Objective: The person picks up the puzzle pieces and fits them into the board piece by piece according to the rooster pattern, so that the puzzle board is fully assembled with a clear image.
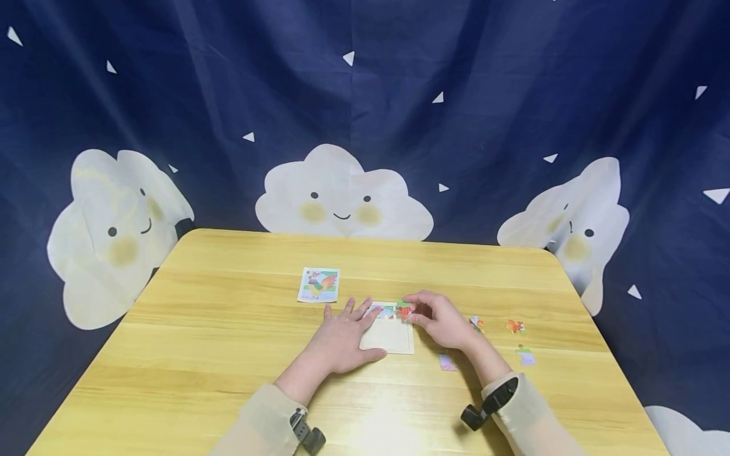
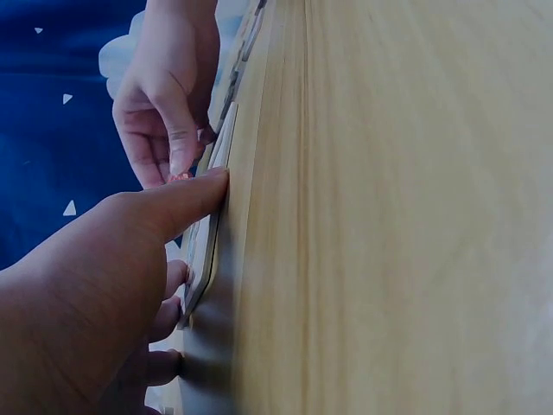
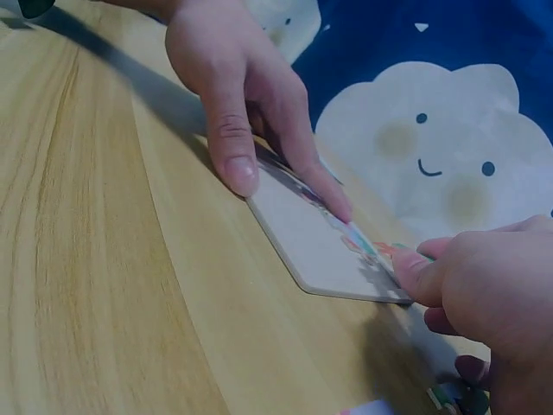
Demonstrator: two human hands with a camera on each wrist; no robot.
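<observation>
A white square puzzle tray (image 1: pixel 393 342) lies on the table, with colourful puzzle pieces (image 1: pixel 384 312) along its far edge. My left hand (image 1: pixel 341 339) rests spread at the tray's left side, thumb on the near corner and fingertips by the far edge. At the far right corner my right hand (image 1: pixel 447 323) pinches a red and green puzzle piece (image 1: pixel 403 311) between thumb and fingers. In the right wrist view that piece is at the end of the row, partly hidden by the thumb; whether it lies flat I cannot tell.
Several loose puzzle pieces (image 1: pixel 515 326) are scattered to the right, one lilac piece (image 1: pixel 447 362) below my right wrist. A square picture card (image 1: pixel 319 285) showing a bird lies behind my left hand. A blue curtain (image 1: pixel 353 114) with clouds hangs behind the wooden table (image 1: pixel 217 304).
</observation>
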